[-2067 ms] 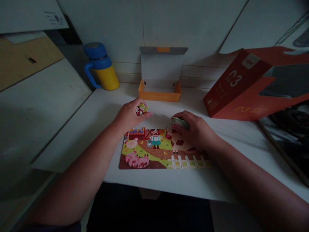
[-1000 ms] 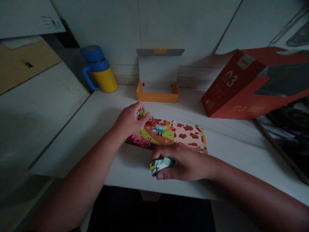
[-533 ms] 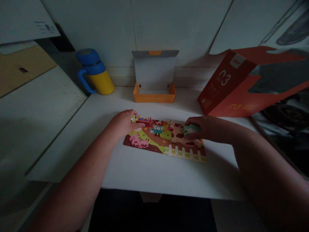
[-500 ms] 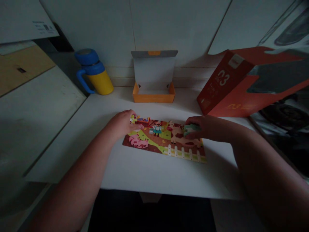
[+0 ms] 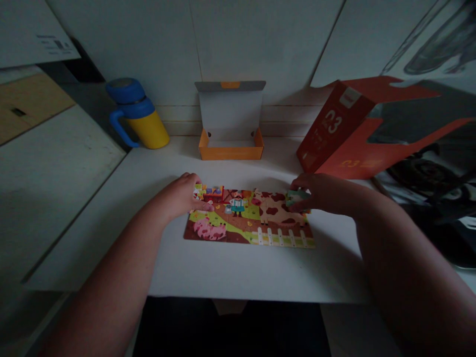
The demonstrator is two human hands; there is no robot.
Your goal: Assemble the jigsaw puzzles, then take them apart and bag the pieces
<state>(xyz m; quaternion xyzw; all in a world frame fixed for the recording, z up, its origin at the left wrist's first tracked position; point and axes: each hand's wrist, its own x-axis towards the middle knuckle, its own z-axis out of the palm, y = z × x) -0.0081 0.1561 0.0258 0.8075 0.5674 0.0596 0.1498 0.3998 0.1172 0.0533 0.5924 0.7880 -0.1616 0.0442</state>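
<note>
A jigsaw puzzle [image 5: 243, 223] of a farm scene lies on the white table, with a spotted cow, a pink pig, a farmer and a white fence. At its upper left corner, my left hand [image 5: 186, 196] has fingers and thumb around a yellow-green puzzle piece [image 5: 198, 190]; I cannot tell whether that piece is joined to the rest. My right hand [image 5: 310, 193] pinches a pale green puzzle piece [image 5: 295, 197] over the upper right end, covering part of the cow's back.
Behind the puzzle stands an open orange box [image 5: 231, 152] with its lid raised. A blue and yellow jug [image 5: 148, 124] is at the back left. To the right, a large red box [image 5: 330, 129] leans over the table [image 5: 238, 272]. Dark items sit beyond it.
The view has shifted slightly, and the puzzle now lies straighter to the table's front edge. Both hands keep their grips at the puzzle's upper corners.
</note>
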